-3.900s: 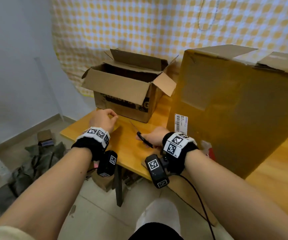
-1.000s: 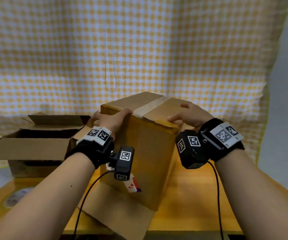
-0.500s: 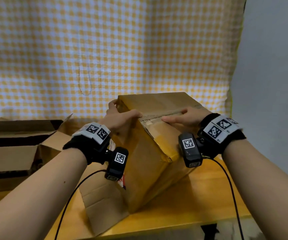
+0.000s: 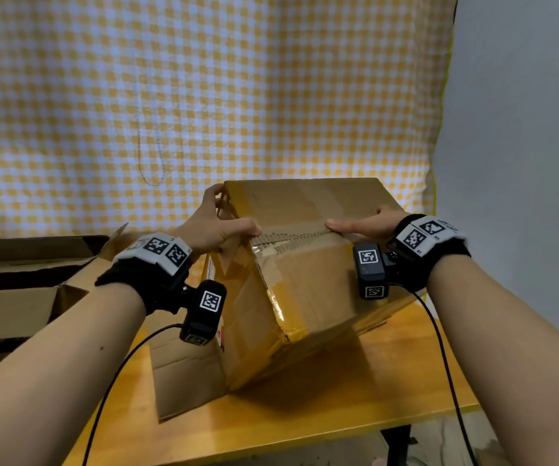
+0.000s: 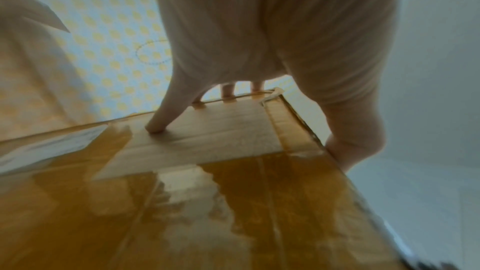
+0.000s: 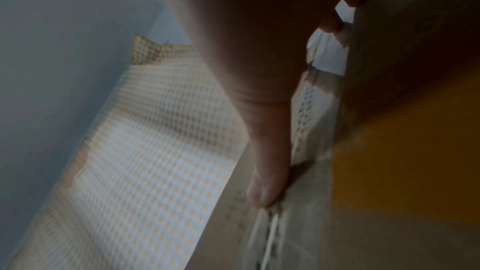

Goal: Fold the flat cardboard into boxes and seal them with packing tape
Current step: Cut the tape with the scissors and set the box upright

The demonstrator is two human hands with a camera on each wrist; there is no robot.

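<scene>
A large brown cardboard box [image 4: 305, 290] with glossy tape stands tilted on one lower edge on the wooden table [image 4: 389, 391]. My left hand [image 4: 217, 227] grips its upper left corner, thumb on the near top edge and fingers round the side. In the left wrist view the index finger [image 5: 161, 118] presses the box face [image 5: 233, 202] while other fingers hook over the far edge. My right hand [image 4: 365, 225] holds the same top edge further right. Its thumb [image 6: 267, 171] lies along a torn, perforated seam. One loose flap [image 4: 184, 375] lies flat on the table.
A second open cardboard box [image 4: 12, 297] stands at the left of the table. A yellow checked cloth [image 4: 204, 95] hangs behind, with a grey wall [image 4: 523, 129] to the right. The table's right end lies just beyond the tilted box.
The box stood upright a second ago and has tipped over to the right onto a lower edge. Both hands stayed on its upper edge. Earlier my right hand was at scissors on the table.
</scene>
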